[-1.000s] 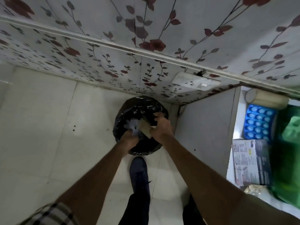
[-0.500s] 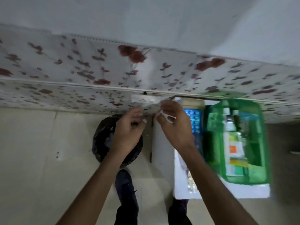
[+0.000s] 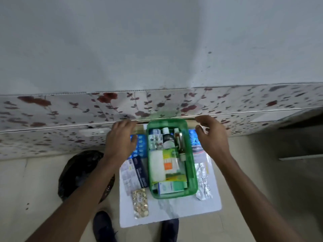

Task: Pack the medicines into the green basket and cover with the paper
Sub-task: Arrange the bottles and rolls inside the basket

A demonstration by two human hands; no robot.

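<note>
Head view: both hands were over the black bin bag (image 3: pixel 82 173) a moment ago; now they hover beside the see-through green plastic basket (image 3: pixel 192 165).
Left hand (image 3: pixel 120 142): fingers spread, holding nothing, over the blue pill sheet (image 3: pixel 140 145).
Right hand (image 3: pixel 212 137): open, empty.
Meaning: bin trip looks done; packing can go on.
Left out: gold pill strip (image 3: pixel 140 203), silver foil strip (image 3: pixel 202 180), dark printed box (image 3: pixel 135 172).
Hard to see: cover paper; blurry labels.

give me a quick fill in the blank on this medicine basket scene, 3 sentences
1. The basket holding the bottles and boxes is coloured ____.
2. The strip of yellowish tablets lies on the white table to the ____ of the basket.
3. The left hand and right hand both hold ____.

Missing words: green; left; nothing
</note>
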